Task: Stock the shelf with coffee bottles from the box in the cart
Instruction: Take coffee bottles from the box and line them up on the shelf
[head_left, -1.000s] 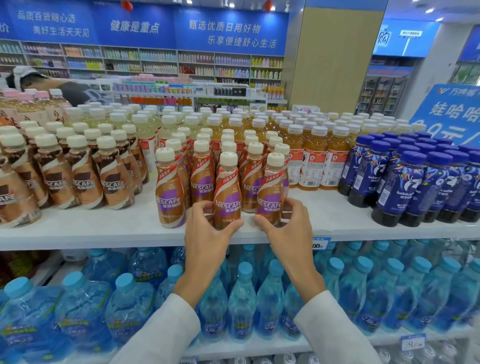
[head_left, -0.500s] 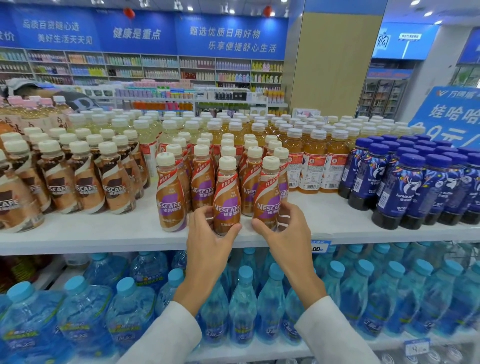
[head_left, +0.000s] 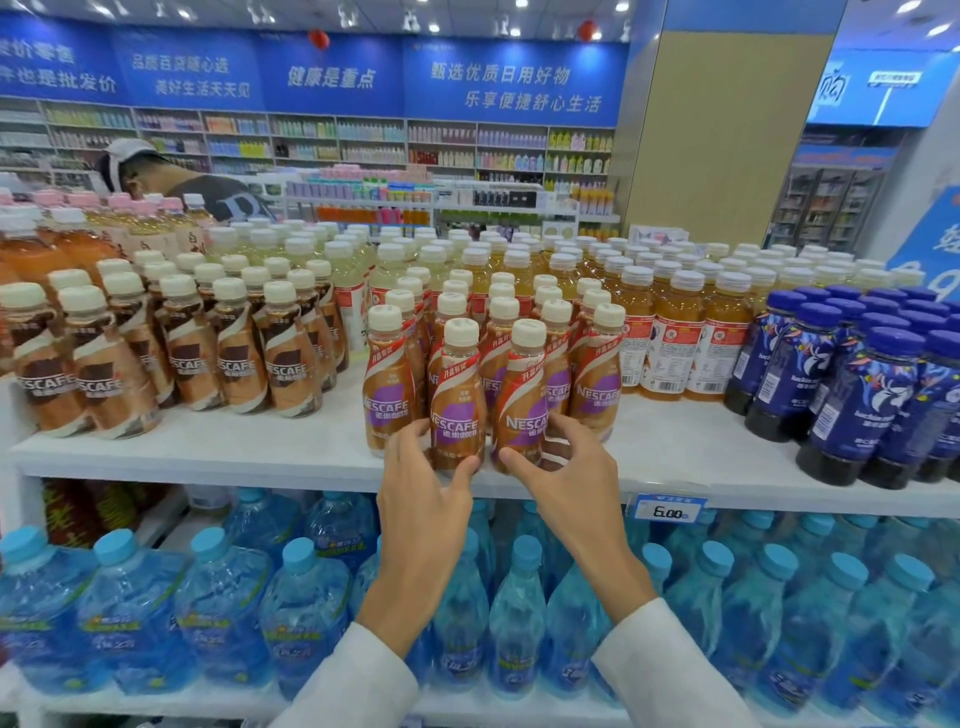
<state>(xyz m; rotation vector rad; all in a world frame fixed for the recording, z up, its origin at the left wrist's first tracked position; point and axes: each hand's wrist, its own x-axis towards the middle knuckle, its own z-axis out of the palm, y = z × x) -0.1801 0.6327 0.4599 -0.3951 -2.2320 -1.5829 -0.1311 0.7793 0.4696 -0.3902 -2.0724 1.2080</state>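
The left hand (head_left: 423, 499) is holding one purple-label coffee bottle (head_left: 457, 415) in its grip, and the right hand (head_left: 569, 483) is grasping the neighbouring bottle (head_left: 524, 415) just beside it. Both are standing upright at the front edge of the white shelf (head_left: 208, 452).

The white shelf (head_left: 249, 457) lay bare along its front edge, widest in two spots: a narrow gap between the brown-label coffee bottles (head_left: 244, 364) and the purple-label coffee bottles (head_left: 597, 384), and a broader patch to the right of those, short of the dark blue bottles (head_left: 852, 410). Orange tea bottles (head_left: 675, 353) closed off the back of that patch. Farther back, capped bottles stood packed row on row. The left hand (head_left: 426, 493) gripped the front-left bottle (head_left: 457, 410) and the right hand (head_left: 571, 483) the front-right bottle (head_left: 524, 410), the pair filling the edge there. Below, water bottles (head_left: 519, 613) crowded the lower shelf (head_left: 467, 711) close under the white shelf
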